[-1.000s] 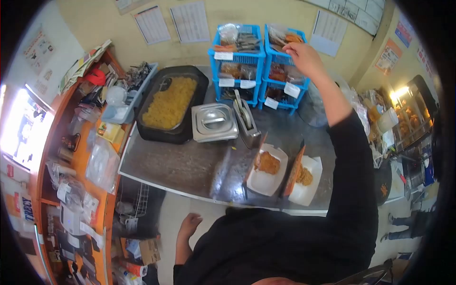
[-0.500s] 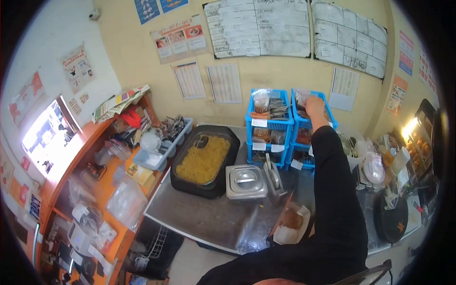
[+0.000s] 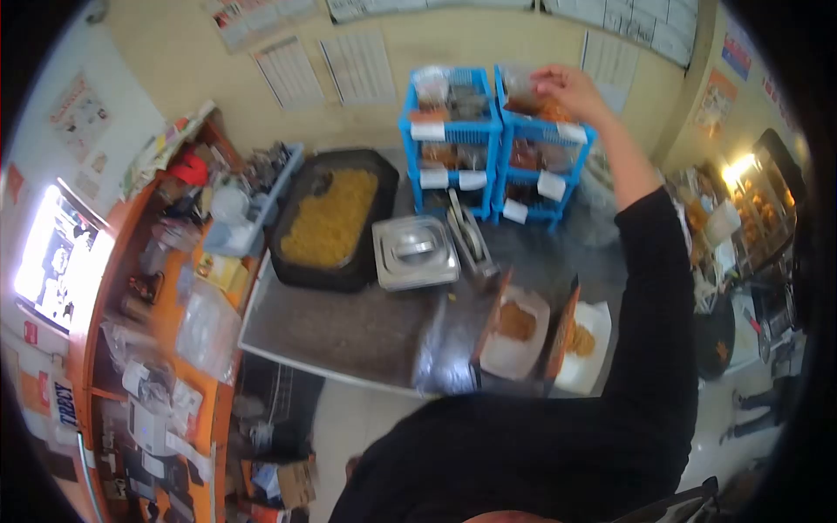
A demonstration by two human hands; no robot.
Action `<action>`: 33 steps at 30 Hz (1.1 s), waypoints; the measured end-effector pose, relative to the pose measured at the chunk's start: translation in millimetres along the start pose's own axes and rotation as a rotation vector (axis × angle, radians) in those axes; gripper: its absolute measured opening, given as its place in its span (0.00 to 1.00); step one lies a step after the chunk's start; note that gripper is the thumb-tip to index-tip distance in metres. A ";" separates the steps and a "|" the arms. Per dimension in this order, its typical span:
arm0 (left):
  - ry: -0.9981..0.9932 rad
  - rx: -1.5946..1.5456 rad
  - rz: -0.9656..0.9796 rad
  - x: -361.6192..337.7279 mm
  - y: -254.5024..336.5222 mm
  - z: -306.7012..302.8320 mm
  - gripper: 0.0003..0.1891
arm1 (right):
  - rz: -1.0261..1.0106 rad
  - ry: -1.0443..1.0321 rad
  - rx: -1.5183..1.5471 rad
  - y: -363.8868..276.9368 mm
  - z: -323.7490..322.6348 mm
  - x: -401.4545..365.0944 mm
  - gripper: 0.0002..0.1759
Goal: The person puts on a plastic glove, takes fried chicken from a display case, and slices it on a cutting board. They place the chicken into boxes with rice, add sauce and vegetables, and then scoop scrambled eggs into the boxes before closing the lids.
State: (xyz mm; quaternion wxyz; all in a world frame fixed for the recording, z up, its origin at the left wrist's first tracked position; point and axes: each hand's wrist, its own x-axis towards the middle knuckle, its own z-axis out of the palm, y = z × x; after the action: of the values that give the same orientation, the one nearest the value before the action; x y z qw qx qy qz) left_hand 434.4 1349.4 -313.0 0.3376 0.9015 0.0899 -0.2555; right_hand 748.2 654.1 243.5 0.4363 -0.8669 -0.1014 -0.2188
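Observation:
My right hand (image 3: 571, 94) is over the top basket of the right blue basket stack (image 3: 504, 139). Its fingers are loosely bent and apart, with nothing visible in them. Clear plastic packets (image 3: 520, 83) and orange packets (image 3: 554, 112) lie in that basket, just under the fingers. Beside it stands the left blue basket stack (image 3: 408, 131), with packets on several levels. Closer to my body are two white paper trays of food, the left tray (image 3: 514, 357) with a brown piece and the right tray (image 3: 586, 376) with lighter brown food. My left hand is out of view.
On the metal table (image 3: 323, 336) stand a black pan of yellow food (image 3: 388, 205), a lidded steel container (image 3: 414, 275) and an upright metal holder (image 3: 471, 240). A cluttered orange counter (image 3: 222, 436) runs along the left. A lit food case (image 3: 754, 213) is at right.
My right hand has lifted out of the top right basket, and its fingers have come into view. The camera has shifted, bringing the second paper tray into sight.

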 end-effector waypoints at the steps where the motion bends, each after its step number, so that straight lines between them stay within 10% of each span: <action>1: -0.012 0.008 0.001 -6.8 -9.4 2.1 0.13 | 0.037 -0.059 0.119 -14.8 -0.5 -20.8 0.11; 16: -0.142 0.069 -0.118 -67.4 -60.4 12.4 0.13 | 0.316 -1.194 -0.370 -19.7 128.2 -269.1 0.08; 25: -0.062 0.045 -0.010 -50.1 -75.6 35.0 0.14 | 0.047 -0.279 -0.306 -36.8 112.9 -123.5 0.07; 33: -0.093 -0.078 -0.207 -61.7 -49.5 45.1 0.13 | 0.088 -0.264 -0.981 47.2 209.8 -21.4 0.13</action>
State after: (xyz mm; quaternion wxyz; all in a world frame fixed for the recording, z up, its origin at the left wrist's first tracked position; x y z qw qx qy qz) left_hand 347.2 1357.9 -337.6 0.3483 0.8607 0.1766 -0.3268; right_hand 807.6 794.1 90.0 -0.0301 -0.9934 -0.0044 -0.1106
